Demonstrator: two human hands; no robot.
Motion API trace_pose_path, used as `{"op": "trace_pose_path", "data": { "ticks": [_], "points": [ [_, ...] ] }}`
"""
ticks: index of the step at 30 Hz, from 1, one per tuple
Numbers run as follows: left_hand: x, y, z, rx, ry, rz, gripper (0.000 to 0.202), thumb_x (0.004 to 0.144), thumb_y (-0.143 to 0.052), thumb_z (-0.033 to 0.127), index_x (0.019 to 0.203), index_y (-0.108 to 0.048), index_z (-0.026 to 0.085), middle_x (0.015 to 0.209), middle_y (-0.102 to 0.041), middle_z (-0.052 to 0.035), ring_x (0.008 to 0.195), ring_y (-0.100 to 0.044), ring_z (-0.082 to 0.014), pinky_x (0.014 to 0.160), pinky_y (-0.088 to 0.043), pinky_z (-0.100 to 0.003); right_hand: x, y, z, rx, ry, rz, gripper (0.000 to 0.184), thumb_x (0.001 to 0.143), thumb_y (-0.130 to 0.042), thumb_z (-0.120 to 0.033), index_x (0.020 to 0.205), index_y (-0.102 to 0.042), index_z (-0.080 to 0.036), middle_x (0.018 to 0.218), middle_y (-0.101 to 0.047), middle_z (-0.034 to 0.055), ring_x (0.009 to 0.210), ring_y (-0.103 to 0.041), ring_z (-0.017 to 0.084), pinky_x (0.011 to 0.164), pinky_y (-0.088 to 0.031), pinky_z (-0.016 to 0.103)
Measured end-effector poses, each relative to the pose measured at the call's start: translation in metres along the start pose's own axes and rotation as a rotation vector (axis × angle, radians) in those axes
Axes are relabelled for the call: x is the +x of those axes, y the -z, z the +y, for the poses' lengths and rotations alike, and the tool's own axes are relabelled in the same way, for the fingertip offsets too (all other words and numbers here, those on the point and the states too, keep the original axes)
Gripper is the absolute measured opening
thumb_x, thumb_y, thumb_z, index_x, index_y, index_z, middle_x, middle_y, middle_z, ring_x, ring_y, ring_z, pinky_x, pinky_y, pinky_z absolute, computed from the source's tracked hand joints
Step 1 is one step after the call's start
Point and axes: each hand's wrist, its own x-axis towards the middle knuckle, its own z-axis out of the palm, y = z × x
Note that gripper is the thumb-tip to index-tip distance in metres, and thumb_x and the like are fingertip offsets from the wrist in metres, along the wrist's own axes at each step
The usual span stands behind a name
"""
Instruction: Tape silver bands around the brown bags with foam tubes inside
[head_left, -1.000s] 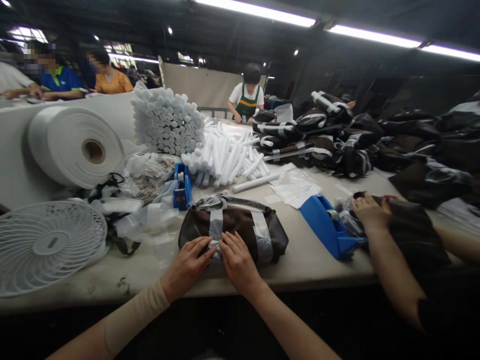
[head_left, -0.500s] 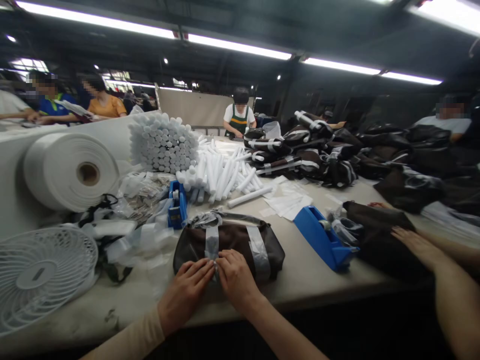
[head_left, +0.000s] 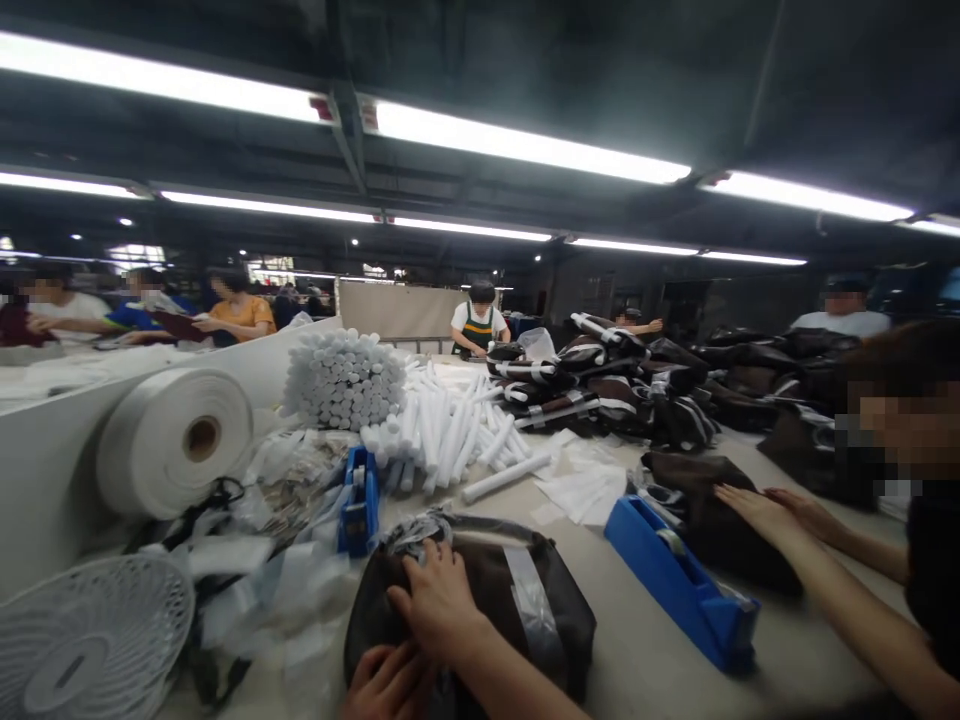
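A dark brown bag (head_left: 525, 620) with strips of clear tape across it lies on the table right in front of me. My right hand (head_left: 435, 605) rests on top of the bag, its fingers curled over the crumpled plastic at the bag's upper left edge. At the bottom edge of the view, my left hand (head_left: 386, 685) presses its bent fingers against the bag's near side. Only part of that hand shows.
A blue tape dispenser (head_left: 686, 590) stands right of the bag, a smaller blue one (head_left: 358, 500) behind it. A white fan (head_left: 90, 640), a white roll (head_left: 172, 440), white tubes (head_left: 442, 435) and piled dark bags (head_left: 622, 385) fill the table. A co-worker's hands (head_left: 772, 510) rest on another bag at right.
The camera has tilted up, so the table sits lower in view. My right hand slid from the bag's near edge up to its top; my left hand stayed at the near side.
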Motion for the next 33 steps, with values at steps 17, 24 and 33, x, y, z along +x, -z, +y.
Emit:
{"op": "trace_pose_path", "data": {
  "ticks": [17, 24, 33],
  "points": [
    [0.010, 0.025, 0.017, -0.358, 0.367, -0.210, 0.036, 0.095, -0.049, 0.016, 0.130, -0.053, 0.018, 0.128, -0.064, -0.0076, 0.129, -0.050, -0.0178, 0.099, -0.040, -0.037, 0.003, 0.026, 0.009, 0.714, 0.030, 0.137, 0.022, 0.090, -0.055, -0.033, 0.097, -0.070, -0.018, 0.092, -0.071, 0.0074, 0.088, -0.066, 0.023, 0.081, -0.053, 0.039],
    [0.009, 0.022, 0.019, -0.385, 0.403, -0.221, 0.035, 0.097, -0.046, 0.018, 0.131, -0.054, 0.018, 0.129, -0.063, -0.0083, 0.130, -0.049, -0.0183, 0.101, -0.037, -0.036, 0.053, 0.026, -0.025, 1.419, -0.362, -0.160, 0.022, 0.076, -0.071, -0.032, 0.092, -0.070, -0.016, 0.082, -0.067, 0.0022, 0.059, -0.055, 0.010, 0.053, -0.044, 0.021],
    [0.026, 0.039, 0.011, -0.387, 0.382, -0.102, 0.031, 0.096, -0.042, 0.012, 0.123, -0.058, 0.014, 0.123, -0.067, -0.0067, 0.117, -0.058, -0.0189, 0.092, -0.041, -0.035, 0.144, 0.014, -0.025, 1.364, -0.614, -0.160, 0.013, 0.089, -0.062, -0.023, 0.085, -0.062, -0.011, 0.057, -0.039, -0.0090, 0.040, -0.024, 0.001, 0.036, -0.021, 0.015]
  ]
}}
